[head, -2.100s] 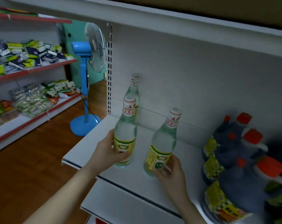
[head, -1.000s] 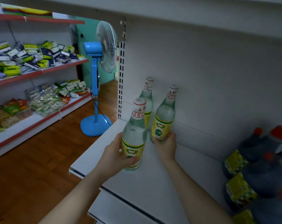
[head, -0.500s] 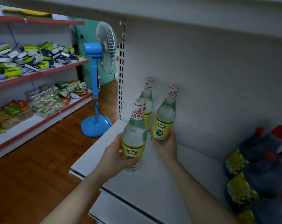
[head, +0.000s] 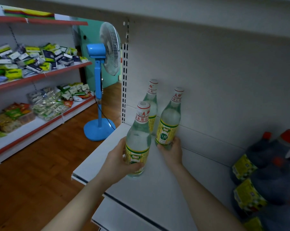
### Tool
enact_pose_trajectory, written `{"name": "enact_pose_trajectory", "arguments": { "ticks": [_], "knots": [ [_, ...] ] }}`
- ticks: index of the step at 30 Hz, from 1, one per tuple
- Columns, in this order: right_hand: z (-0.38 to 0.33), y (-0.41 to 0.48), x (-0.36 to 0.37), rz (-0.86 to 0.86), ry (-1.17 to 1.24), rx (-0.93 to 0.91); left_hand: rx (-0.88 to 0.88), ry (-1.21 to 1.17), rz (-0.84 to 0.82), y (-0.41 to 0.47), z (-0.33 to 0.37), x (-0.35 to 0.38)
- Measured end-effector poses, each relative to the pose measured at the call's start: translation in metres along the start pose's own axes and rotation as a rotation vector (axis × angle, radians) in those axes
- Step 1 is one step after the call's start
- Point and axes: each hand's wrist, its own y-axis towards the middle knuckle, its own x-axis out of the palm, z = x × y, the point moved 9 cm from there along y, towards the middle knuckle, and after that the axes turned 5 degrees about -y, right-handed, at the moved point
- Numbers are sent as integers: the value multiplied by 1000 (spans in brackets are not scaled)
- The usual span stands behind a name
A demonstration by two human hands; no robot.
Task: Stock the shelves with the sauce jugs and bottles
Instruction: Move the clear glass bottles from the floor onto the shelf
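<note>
Three clear glass bottles with yellow-green labels and white-red caps stand on the white shelf (head: pixel 159 194). My left hand (head: pixel 119 160) grips the nearest bottle (head: pixel 138 139) by its lower body, near the shelf's left front. My right hand (head: pixel 171 150) holds the base of a second bottle (head: pixel 169 120) close to the back panel. The third bottle (head: pixel 151 97) stands untouched at the back, partly hidden behind the nearest one. Dark sauce jugs (head: pixel 267 177) with red caps and yellow labels crowd the right end of the shelf.
A blue pedestal fan (head: pixel 101 80) stands on the wooden floor left of the shelf. Red-edged shelves (head: pixel 41 75) with packaged goods line the left wall. Another shelf board runs overhead, and a lower shelf (head: pixel 124 215) juts out below.
Since two seconds ago my right hand has pushed its bottle back toward the rear panel beside the third bottle. Over the last second both hands and bottles have hardly moved.
</note>
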Motion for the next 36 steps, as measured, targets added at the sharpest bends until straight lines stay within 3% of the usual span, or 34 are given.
{"name": "enact_pose_trajectory", "arguments": {
  "ticks": [27, 36],
  "knots": [
    [-4, 1, 7, -18, -103, 20, 17, -1, 4, 0, -2, 0],
    [-3, -24, -9, -33, 75, 55, 24, -4, 16, 1, -7, 1]
  ]
}}
